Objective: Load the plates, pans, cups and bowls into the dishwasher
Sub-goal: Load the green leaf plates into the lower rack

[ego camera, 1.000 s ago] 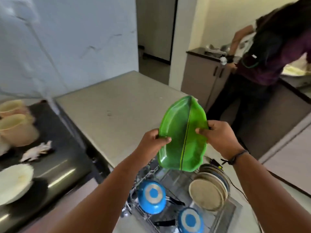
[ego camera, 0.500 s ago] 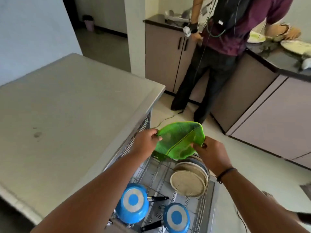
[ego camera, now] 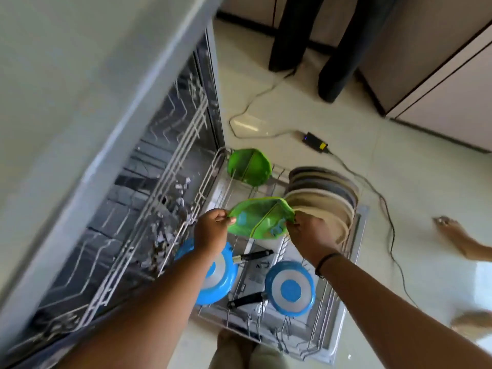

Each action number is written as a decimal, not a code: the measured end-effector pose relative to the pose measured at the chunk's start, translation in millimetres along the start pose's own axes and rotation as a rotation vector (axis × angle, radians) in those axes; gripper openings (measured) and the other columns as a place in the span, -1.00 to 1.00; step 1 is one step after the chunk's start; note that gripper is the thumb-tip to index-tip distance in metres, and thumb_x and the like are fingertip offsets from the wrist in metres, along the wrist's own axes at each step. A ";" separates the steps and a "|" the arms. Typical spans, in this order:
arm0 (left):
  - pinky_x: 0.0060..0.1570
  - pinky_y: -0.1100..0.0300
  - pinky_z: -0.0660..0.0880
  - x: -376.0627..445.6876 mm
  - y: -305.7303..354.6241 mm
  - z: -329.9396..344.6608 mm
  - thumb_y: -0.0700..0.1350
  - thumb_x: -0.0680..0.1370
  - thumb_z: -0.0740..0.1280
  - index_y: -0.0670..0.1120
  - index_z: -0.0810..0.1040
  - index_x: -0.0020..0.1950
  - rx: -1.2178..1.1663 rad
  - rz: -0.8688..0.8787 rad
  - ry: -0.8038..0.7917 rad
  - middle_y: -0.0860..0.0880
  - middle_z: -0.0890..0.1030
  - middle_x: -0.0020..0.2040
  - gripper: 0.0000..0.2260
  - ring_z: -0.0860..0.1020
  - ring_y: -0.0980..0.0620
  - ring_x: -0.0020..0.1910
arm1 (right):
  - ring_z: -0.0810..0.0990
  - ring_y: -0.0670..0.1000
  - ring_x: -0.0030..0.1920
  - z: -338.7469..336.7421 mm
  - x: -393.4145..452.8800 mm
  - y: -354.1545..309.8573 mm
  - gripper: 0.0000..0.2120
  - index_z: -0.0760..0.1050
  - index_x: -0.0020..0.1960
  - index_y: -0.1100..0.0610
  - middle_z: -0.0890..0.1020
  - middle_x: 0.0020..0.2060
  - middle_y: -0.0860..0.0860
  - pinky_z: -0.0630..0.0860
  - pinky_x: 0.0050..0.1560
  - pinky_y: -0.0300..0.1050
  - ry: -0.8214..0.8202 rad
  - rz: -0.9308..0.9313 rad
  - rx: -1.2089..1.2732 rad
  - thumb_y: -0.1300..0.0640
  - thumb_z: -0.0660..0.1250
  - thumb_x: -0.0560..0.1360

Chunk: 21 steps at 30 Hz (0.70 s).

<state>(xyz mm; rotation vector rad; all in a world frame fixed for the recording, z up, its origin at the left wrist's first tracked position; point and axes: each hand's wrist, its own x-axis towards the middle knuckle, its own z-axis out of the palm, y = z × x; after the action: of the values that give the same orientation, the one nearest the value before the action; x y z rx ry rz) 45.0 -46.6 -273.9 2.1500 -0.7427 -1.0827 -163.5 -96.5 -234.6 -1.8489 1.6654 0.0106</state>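
I hold a green leaf-shaped plate (ego camera: pixel 258 219) by both edges, my left hand (ego camera: pixel 211 233) on its left rim and my right hand (ego camera: pixel 310 235) on its right rim. It hangs over the pulled-out lower rack (ego camera: pixel 343 310) of the dishwasher. A second green leaf plate (ego camera: pixel 249 166) stands at the rack's far end. A row of beige and grey round plates (ego camera: pixel 323 194) stands on edge to the right. Two blue pans, one (ego camera: pixel 218 275) under my left arm and one (ego camera: pixel 290 287) near my right forearm, lie in the near part.
The dishwasher's upper rack (ego camera: pixel 149 195) sits inside the machine under the grey countertop (ego camera: pixel 66 75). A power adapter (ego camera: pixel 315 142) and its cable lie on the tiled floor. Another person's legs (ego camera: pixel 311 43) stand by the cabinets (ego camera: pixel 439 83). A bare foot (ego camera: pixel 452 233) shows at right.
My view has tilted down over the rack. Both hands lowered the green plate from chest height down close to the lower rack.
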 end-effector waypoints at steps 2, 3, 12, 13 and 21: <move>-0.22 0.18 0.43 11.0 -25.9 11.5 -0.19 0.40 0.51 0.01 0.55 -0.27 -0.013 -0.043 0.024 0.08 0.59 -0.35 -0.82 0.52 0.07 -0.33 | 0.56 0.26 -0.12 22.3 11.1 10.1 -0.80 0.55 -0.09 0.18 0.64 -0.17 0.22 0.28 -0.24 -0.08 -0.029 0.008 0.032 0.07 0.26 0.57; -0.22 0.21 0.44 18.3 -33.7 16.5 -0.19 0.40 0.51 0.01 0.56 -0.26 -0.025 -0.055 0.034 0.12 0.58 -0.35 -0.83 0.53 0.09 -0.32 | 0.56 0.25 -0.14 30.1 17.7 13.0 -0.81 0.56 -0.11 0.17 0.64 -0.19 0.21 0.30 -0.25 -0.08 -0.038 0.012 0.043 0.07 0.27 0.56; -0.22 0.25 0.41 115.9 -26.2 45.6 -0.25 0.46 0.43 -0.24 0.64 0.02 -0.096 0.022 0.102 -0.22 0.66 -0.17 -0.84 0.49 0.13 -0.34 | 0.62 0.20 -0.08 45.1 114.7 7.6 -0.84 0.64 -0.09 0.15 0.68 -0.19 0.16 0.31 -0.25 -0.10 0.162 -0.016 0.218 0.06 0.38 0.48; -0.20 0.22 0.40 127.8 -23.4 45.7 -0.26 0.46 0.42 -0.23 0.64 0.04 -0.120 0.019 0.111 -0.29 0.66 -0.13 -0.83 0.47 0.11 -0.35 | 0.62 0.18 -0.07 46.0 126.1 5.7 -0.82 0.64 -0.08 0.15 0.69 -0.18 0.14 0.32 -0.23 -0.11 0.183 -0.039 0.225 0.05 0.38 0.48; -0.04 0.05 0.52 203.8 -1.5 42.8 -0.21 0.48 0.39 -0.26 0.60 0.12 -0.099 0.085 0.082 -0.35 0.62 0.04 -0.76 0.61 -0.27 -0.05 | 0.58 0.09 -0.12 55.4 179.4 -1.5 -0.83 0.62 -0.10 0.12 0.67 -0.18 0.08 0.24 -0.26 -0.23 0.302 -0.141 0.257 0.03 0.33 0.45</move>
<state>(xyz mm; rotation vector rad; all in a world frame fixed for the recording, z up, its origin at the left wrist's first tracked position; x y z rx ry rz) 112.9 -201.1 -396.0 2.0473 -0.7212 -0.9618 -104.8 -230.9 -351.9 -1.8296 1.6363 -0.5412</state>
